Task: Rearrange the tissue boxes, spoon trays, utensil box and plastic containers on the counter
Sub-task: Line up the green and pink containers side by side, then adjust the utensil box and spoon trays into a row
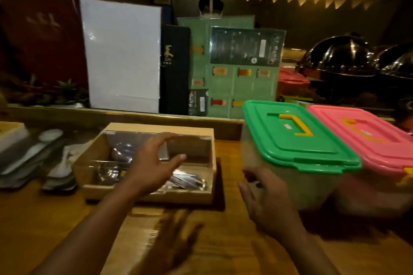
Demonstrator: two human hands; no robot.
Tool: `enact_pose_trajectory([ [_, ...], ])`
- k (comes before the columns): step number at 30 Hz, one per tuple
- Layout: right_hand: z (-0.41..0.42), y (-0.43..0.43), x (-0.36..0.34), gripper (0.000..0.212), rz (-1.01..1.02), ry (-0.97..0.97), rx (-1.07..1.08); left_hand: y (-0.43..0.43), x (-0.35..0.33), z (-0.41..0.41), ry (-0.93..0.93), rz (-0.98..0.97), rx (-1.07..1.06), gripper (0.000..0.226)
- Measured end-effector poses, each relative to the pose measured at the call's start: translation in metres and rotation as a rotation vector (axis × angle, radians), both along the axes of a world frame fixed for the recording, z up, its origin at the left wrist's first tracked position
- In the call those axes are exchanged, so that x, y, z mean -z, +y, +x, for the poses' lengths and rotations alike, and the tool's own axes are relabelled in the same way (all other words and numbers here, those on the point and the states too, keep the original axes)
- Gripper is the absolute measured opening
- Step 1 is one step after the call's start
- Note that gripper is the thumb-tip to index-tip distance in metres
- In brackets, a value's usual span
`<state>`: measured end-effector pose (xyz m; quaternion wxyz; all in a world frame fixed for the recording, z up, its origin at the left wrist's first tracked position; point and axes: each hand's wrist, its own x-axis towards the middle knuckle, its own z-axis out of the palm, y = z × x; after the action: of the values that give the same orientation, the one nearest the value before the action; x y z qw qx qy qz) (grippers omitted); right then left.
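A wooden utensil box (202,194) with metal cutlery inside sits at the middle of the wooden counter (223,248). My left hand (154,163) hovers over the box, fingers spread, holding nothing. To the right stands a clear plastic container with a green lid (297,138), and a second one with a pink lid (366,138) is pressed against its right side. My right hand (268,203) is open just in front of the green-lidded container's near left corner. Spoon trays with white spoons (33,158) lie at the left edge.
Behind the counter ledge stand a white board (121,53), a black box (175,69) and green menu cards (234,73). Domed metal food covers (342,56) and a red container (290,82) are at the back right. A small plant (67,91) sits back left.
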<state>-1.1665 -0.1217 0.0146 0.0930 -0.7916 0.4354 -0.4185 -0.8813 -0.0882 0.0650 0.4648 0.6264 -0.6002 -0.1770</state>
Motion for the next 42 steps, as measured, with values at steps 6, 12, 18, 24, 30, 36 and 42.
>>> enact_pose_trajectory([
  [6,0.089,-0.004,0.014,0.06,0.556,-0.345,0.198,0.0,0.019,0.164,-0.097,0.07,-0.401,0.055],
  [12,0.136,0.009,0.03,0.095,0.692,-0.534,0.291,-0.014,0.039,0.235,0.146,0.256,-0.115,0.053],
  [18,0.152,0.015,0.031,0.076,0.65,-0.595,0.317,-0.023,0.048,0.234,0.315,0.273,0.065,0.05],
  [24,0.152,0.008,0.036,0.066,0.618,-0.646,0.328,-0.027,0.055,0.225,0.368,0.24,0.02,0.063],
  [30,0.139,-0.004,0.032,0.046,0.59,-0.671,0.325,-0.047,0.06,0.212,0.3,0.229,0.034,0.055],
  [36,0.117,-0.028,0.034,0.054,0.613,-0.686,0.351,-0.072,0.062,0.188,0.367,0.252,0.07,0.046],
  [42,0.101,-0.054,0.04,0.051,0.556,-0.655,0.422,-0.095,0.059,0.166,0.388,0.236,0.076,0.066],
])
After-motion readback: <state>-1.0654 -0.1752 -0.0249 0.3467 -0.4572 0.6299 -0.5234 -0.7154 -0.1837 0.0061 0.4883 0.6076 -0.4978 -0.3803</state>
